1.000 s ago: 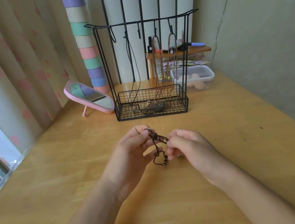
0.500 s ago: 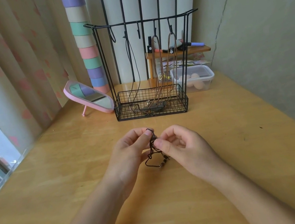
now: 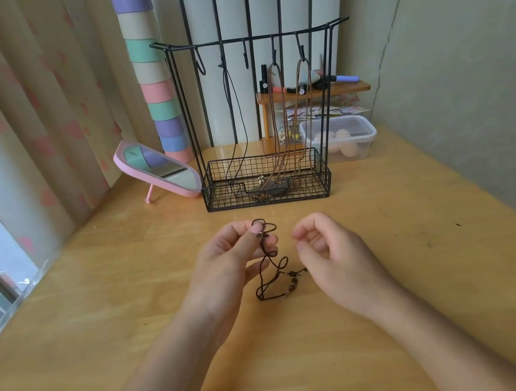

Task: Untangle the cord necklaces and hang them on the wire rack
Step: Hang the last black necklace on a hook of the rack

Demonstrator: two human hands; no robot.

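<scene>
On the wooden table (image 3: 100,324) the left hand (image 3: 224,266) pinches the top of a dark cord necklace (image 3: 268,261) between thumb and forefinger, with a small loop standing above the pinch. The rest of the cord hangs in tangled curls down to the tabletop, where its beads (image 3: 293,283) lie. The right hand (image 3: 331,251) hovers just beside the cord, its fingers loosely curled and its thumb and forefinger apart with nothing between them. The beaded end reaches that hand's lower edge, and I cannot tell whether they touch. Further back stands the wire rack (image 3: 267,199), a black mesh basket under a bar of hooks. A black cord (image 3: 232,114) hangs from one hook and two brown cords (image 3: 284,115) from the two hooks on the right. All three trail down into the basket, where their pendants (image 3: 270,188) lie in a heap. Left of the rack a pink mirror (image 3: 156,168) leans back on its stand. Behind the rack's right side sits a lidded clear plastic box (image 3: 369,134) holding pale rounded things like eggs (image 3: 343,143). A small wooden shelf (image 3: 351,88) of small items is partly screened by the rack's wires. A pastel striped column (image 3: 151,76) stands before the curtain (image 3: 14,116).
</scene>
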